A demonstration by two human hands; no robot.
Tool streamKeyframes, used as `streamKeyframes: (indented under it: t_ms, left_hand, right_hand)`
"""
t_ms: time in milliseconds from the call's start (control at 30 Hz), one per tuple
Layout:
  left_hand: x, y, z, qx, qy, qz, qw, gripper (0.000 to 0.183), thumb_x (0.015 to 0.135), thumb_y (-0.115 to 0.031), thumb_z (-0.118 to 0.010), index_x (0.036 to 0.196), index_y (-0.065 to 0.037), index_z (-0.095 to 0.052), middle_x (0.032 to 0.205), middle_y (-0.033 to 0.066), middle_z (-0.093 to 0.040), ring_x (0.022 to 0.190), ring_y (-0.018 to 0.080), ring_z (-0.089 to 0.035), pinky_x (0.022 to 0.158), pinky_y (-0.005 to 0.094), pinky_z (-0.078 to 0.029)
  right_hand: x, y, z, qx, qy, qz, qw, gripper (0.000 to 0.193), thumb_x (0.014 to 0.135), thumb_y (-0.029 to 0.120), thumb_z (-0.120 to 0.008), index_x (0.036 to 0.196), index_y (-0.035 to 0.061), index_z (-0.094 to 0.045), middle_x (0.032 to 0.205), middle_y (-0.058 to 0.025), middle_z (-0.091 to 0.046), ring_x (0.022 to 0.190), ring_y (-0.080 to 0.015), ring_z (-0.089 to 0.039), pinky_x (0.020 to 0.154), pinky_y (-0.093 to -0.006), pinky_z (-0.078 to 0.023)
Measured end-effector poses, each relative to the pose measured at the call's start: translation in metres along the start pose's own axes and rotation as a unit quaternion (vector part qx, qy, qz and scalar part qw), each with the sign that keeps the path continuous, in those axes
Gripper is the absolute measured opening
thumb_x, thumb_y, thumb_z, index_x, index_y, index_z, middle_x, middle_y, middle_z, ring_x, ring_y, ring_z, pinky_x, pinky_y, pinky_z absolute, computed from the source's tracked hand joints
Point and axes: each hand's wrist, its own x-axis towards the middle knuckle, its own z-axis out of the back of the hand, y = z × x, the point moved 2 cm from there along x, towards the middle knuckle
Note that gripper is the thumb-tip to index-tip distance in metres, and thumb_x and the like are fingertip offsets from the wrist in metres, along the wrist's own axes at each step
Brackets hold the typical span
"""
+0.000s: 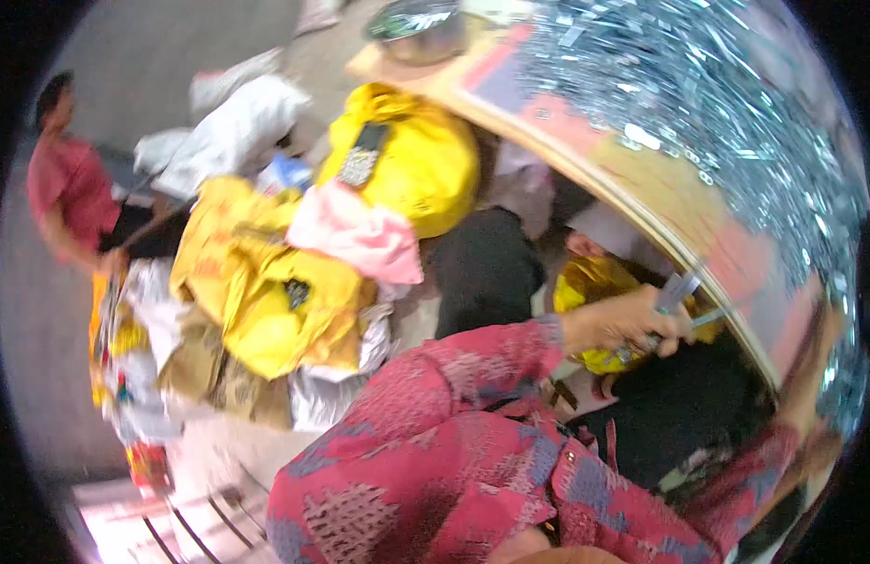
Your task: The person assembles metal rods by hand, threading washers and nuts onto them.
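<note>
The person's left hand (627, 324), fingers closed around a thin silvery metal strip (677, 289) beside the wooden tabletop (642, 202) heaped with small shiny metal pieces (707, 94), could snag it; right-hand fingers unclear.

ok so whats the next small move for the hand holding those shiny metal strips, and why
Probably lift the left hand a little up onto the wooden table. It grips a few metal strips just below the table's edge, and the pile of small metal parts lies on top. The right hand is at the rim, blurred.
</note>
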Motion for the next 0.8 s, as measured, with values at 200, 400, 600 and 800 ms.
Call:
streamKeyframes:
  t_ms: [200,400,600,800]
  left_hand:
    - [-0.02,0.006,0.01,-0.098,-0.03,0.003,0.995,0.034,0.084,-0.031,-0.064,0.1,-0.002,-0.06,0.065,0.005,-0.062,0.047,0.005,-0.044,0.042,0.0188,-0.031]
    - [-0.03,0.001,0.008,-0.076,-0.051,-0.016,0.996,0.032,0.082,-0.027,-0.065,0.102,-0.002,-0.06,0.068,0.0048,-0.064,0.048,0.0036,-0.044,0.042,0.0185,-0.031]
    - [-0.013,0.038,0.031,0.063,-0.052,-0.108,0.991,0.013,0.08,-0.02,-0.067,0.084,-0.008,-0.07,0.077,0.0001,-0.064,0.06,0.006,-0.054,0.049,0.0204,-0.038]
    - [-0.036,-0.004,0.022,0.021,-0.104,0.025,0.994,0.023,0.087,-0.022,-0.066,0.095,-0.001,-0.064,0.064,-0.0015,-0.053,0.042,0.0021,-0.036,0.039,0.0184,-0.025]
  right_hand:
    - [-0.043,-0.044,-0.02,0.344,0.089,0.063,0.933,0.037,0.088,0.026,-0.057,0.114,0.0006,-0.062,0.109,-0.0168,-0.064,0.092,-0.0271,-0.062,0.076,-0.0394,-0.05]
    - [-0.091,-0.022,-0.015,0.55,0.269,-0.03,0.79,0.049,0.097,0.03,-0.052,0.138,0.0069,-0.043,0.117,-0.0049,-0.06,0.096,-0.016,-0.059,0.078,-0.025,-0.047]
    - [-0.17,0.057,-0.009,0.674,0.178,-0.129,0.705,0.04,0.091,0.012,-0.054,0.13,0.0052,-0.047,0.116,-0.0127,-0.055,0.114,-0.0343,-0.055,0.094,-0.0422,-0.049]
    - [-0.178,0.088,0.0,0.752,0.156,-0.099,0.633,0.021,0.092,0.015,-0.06,0.103,-0.003,-0.06,0.085,-0.0059,-0.062,0.076,-0.0122,-0.061,0.061,-0.0228,-0.046]
